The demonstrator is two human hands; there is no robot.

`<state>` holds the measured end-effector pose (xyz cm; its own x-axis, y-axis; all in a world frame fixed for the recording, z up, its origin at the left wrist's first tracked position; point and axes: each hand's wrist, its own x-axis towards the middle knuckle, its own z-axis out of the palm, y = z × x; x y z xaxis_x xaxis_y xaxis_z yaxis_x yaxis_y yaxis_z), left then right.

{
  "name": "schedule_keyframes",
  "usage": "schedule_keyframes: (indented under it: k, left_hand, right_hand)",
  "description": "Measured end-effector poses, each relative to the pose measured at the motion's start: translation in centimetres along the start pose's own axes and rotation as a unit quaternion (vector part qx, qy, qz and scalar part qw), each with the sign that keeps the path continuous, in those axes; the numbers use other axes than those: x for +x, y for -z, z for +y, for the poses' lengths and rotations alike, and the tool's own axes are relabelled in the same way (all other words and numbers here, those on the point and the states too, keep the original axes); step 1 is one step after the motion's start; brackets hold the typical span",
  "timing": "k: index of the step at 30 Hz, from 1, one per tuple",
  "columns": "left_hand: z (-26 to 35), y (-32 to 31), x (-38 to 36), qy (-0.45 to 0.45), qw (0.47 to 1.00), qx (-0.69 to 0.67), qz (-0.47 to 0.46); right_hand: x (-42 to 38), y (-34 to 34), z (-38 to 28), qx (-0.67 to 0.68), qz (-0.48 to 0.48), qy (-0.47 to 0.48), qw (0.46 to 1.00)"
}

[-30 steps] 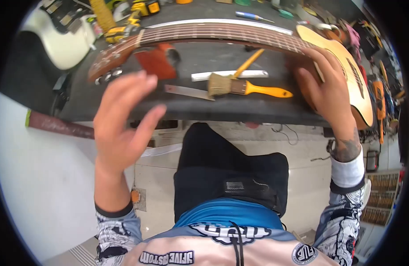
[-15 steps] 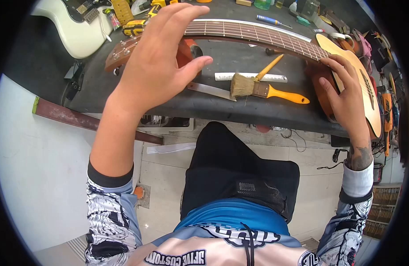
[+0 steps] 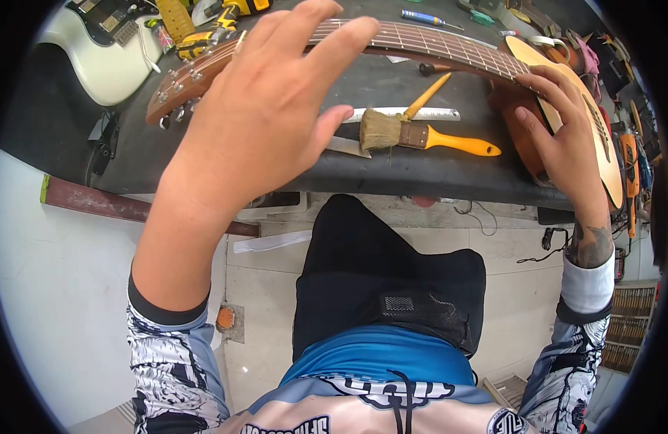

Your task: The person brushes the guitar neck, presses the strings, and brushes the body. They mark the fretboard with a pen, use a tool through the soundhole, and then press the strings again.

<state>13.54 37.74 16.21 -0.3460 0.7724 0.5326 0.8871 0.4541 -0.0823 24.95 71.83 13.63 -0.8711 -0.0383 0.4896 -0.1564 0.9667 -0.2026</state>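
Note:
An acoustic guitar [image 3: 569, 94] lies across the bench, its fretted neck [image 3: 428, 41] running left to the headstock [image 3: 176, 87]. Over the headstock end of the neck is my left hand [image 3: 254, 108], fingers spread and thumb apart, hiding part of the neck. My right hand [image 3: 565, 141] rests at the body end, its fingers bent over the fretboard edge and its thumb beside the guitar's side. Between the hands, below the neck, lie a yellow-handled brush [image 3: 457, 142], a steel ruler [image 3: 441, 114] and a pointed yellow wooden stick [image 3: 429, 95].
A white electric guitar body [image 3: 106, 69] and a yellow power drill [image 3: 229, 18] stand at the back left. Behind the neck lies a blue screwdriver [image 3: 424, 17]. The bench's front edge [image 3: 392, 181] runs above my lap. Tools crowd the right side.
My left hand has come lower and closer to the camera, its index finger now reaching farther right over the neck. My right hand keeps its place on the guitar. The view has shifted slightly.

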Motion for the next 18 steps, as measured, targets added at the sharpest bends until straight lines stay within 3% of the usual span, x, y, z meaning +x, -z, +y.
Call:
schedule_keyframes:
  k: [6,11,18]
  left_hand:
    - [0.5,-0.3,0.7,0.011,0.998,0.055,-0.001]
    - [1.5,1.1,1.2,0.019,1.0,-0.01,-0.018]
    - [0.6,0.1,1.2,0.01,0.999,0.023,-0.02]
  right_hand:
    - [0.0,0.4,0.0,0.002,-0.001,0.002,1.0]
    - [-0.2,0.2,-0.1,0.004,0.009,-0.004,1.0]
    - [-0.1,0.3,-0.2,-0.003,0.014,0.014,1.0]
